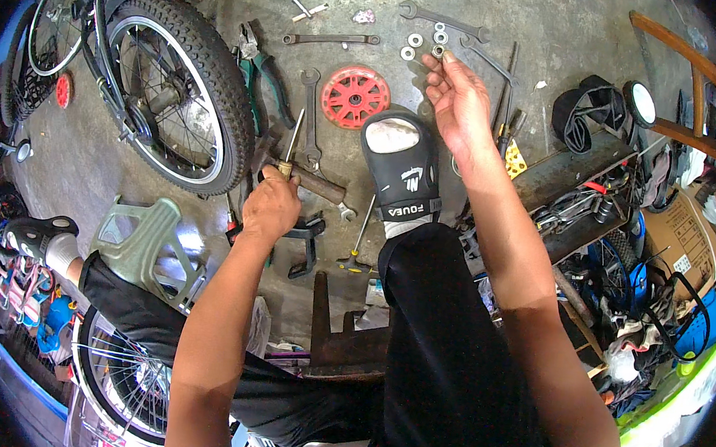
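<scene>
My left hand (271,203) is closed round the handle of a screwdriver (297,137), its thin shaft pointing away from me. Just beyond that hand lies a hammer (323,188) with a wooden handle. My right hand (458,100) reaches farther out, palm partly turned up, its fingertips drawn together at a small ring-shaped bearing (439,51). Whatever is pinched there is too small to tell. Several more bearings (415,39) lie on the floor beside those fingers. Between my hands, a red spoked wheel (356,98) lies flat by my shoe (401,163).
A bicycle wheel (232,102) with a knobby tyre stands at the left. Pliers (257,66) and wrenches (310,113) lie on the concrete. A grey-green stool (140,234) is at lower left. Metal beams (575,170), a cardboard box (684,239) and a wooden frame (699,100) crowd the right.
</scene>
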### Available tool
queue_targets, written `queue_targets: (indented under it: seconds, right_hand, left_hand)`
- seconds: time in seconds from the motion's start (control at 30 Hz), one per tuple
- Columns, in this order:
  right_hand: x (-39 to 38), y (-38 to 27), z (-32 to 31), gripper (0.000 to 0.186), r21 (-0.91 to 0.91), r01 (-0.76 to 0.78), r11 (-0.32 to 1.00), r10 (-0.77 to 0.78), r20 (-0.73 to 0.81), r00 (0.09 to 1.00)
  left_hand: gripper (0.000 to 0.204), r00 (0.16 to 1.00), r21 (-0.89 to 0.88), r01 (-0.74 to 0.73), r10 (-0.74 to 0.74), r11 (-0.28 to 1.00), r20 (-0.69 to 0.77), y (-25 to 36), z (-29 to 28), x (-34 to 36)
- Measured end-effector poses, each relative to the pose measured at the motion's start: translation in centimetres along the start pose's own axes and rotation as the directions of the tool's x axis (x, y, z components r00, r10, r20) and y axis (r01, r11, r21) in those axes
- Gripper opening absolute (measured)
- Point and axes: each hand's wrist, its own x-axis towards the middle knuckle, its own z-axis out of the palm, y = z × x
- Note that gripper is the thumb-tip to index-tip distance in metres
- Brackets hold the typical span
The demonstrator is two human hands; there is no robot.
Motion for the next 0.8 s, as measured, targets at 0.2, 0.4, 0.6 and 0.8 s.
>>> queue_targets:
  seconds: [0.2, 0.4, 0.6, 0.8]
  right_hand:
    - [-0.2, 0.0, 0.2, 0.016, -0.119, 0.046, 0.992, -0.05, -0.024, 0.998]
    - [-0.1, -0.1, 0.4, 0.019, -0.441, 0.144, 0.886, -0.196, -0.076, 0.978]
    - [-0.2, 0.0, -0.3, 0.025, -0.888, 0.456, 0.053, -0.557, 0.353, 0.752]
    - [0.6, 0.1, 0.3, 0.025, -0.872, 0.477, -0.109, -0.607, 0.438, 0.663]
  left_hand:
    - [0.045, 1.0, 0.023, -0.006, 0.006, 1.0, 0.002, -0.3, 0.3, 0.2]
    - [0.044, 0.999, 0.01, 0.026, -0.026, 1.0, 0.024, 0.3, -0.4, 0.0]
    - [0.044, 0.999, 0.036, -0.022, 0.021, 0.999, 0.03, -1.1, 1.0, 0.6]
    - [0.044, 0.999, 0.032, -0.007, 0.006, 0.999, 0.046, -0.7, 0.6, 0.6]
